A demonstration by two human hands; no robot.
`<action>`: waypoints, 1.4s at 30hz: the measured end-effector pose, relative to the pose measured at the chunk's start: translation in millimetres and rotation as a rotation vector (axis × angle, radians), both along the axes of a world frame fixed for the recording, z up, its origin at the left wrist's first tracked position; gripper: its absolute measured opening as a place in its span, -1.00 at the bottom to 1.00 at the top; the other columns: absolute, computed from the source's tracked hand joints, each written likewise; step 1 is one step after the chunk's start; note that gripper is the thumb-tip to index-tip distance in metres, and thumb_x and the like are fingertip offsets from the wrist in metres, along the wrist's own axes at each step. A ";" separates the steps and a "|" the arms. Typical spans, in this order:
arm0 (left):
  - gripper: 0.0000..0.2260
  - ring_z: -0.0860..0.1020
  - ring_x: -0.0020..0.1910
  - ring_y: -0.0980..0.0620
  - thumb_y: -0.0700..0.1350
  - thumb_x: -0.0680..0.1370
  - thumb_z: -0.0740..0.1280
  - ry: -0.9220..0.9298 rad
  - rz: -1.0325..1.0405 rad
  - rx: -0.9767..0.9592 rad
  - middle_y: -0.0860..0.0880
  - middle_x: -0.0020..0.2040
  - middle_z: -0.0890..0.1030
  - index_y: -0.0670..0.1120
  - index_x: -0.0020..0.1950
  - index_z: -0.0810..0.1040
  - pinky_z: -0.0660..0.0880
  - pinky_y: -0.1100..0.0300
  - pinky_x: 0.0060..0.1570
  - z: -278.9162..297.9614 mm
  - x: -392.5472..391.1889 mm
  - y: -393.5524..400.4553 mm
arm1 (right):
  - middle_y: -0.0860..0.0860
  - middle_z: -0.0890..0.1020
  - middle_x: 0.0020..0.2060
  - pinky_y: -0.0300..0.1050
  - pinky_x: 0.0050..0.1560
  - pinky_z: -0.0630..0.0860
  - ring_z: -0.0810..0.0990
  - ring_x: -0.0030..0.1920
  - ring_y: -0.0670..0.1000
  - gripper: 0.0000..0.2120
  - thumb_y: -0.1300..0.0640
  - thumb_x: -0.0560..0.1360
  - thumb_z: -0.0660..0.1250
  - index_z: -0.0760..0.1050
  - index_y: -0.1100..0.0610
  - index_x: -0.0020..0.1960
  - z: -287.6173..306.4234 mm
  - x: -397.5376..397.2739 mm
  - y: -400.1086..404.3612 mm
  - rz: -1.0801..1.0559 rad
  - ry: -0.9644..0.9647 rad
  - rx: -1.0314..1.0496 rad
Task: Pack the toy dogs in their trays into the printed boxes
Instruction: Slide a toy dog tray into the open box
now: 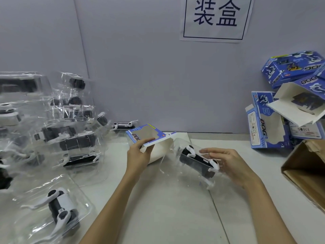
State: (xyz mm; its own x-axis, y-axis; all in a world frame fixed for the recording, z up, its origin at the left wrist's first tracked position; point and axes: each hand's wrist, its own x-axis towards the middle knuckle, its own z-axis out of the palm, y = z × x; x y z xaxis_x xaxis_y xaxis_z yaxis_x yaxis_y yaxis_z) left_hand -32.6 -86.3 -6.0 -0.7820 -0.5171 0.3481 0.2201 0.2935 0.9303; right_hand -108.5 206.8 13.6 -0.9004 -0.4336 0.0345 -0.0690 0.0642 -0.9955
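Note:
My left hand (139, 155) grips a blue printed box (149, 134) by its near edge, holding it just above the table with its open white end facing right. My right hand (226, 162) holds a clear plastic tray (191, 173) with a black and white toy dog (198, 159) inside. The tray's left end sits at the box's open mouth. A heap of several more dogs in clear trays (66, 134) fills the left side, and one tray with a dog (58, 208) lies near the front left.
Several blue printed boxes (265, 124) are piled at the right against the grey wall, one open with white flaps (297, 106). A brown cardboard carton (306, 169) stands at the right edge. A paper sign (216, 18) hangs on the wall.

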 end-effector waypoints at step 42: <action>-0.53 0.50 0.39 -0.10 -0.40 0.50 0.26 -0.061 -0.011 -0.838 -0.04 0.41 0.56 -0.18 0.40 0.56 0.42 -0.07 0.36 -15.0 10.1 24.8 | -0.04 0.36 0.49 0.11 0.46 0.33 0.25 0.53 0.07 -0.26 -0.36 0.53 0.36 0.24 -0.15 0.61 3.9 34.6 -44.4 -0.103 0.290 0.724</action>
State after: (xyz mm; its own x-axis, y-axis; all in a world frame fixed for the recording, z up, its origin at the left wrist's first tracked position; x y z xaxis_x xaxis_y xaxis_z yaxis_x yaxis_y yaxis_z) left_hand -22.5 -61.5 -20.9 -0.8155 -0.0984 0.5703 0.1834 0.8907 0.4159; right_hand -73.9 162.4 17.6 -0.9356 -0.3528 0.0150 -0.2782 0.7103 -0.6466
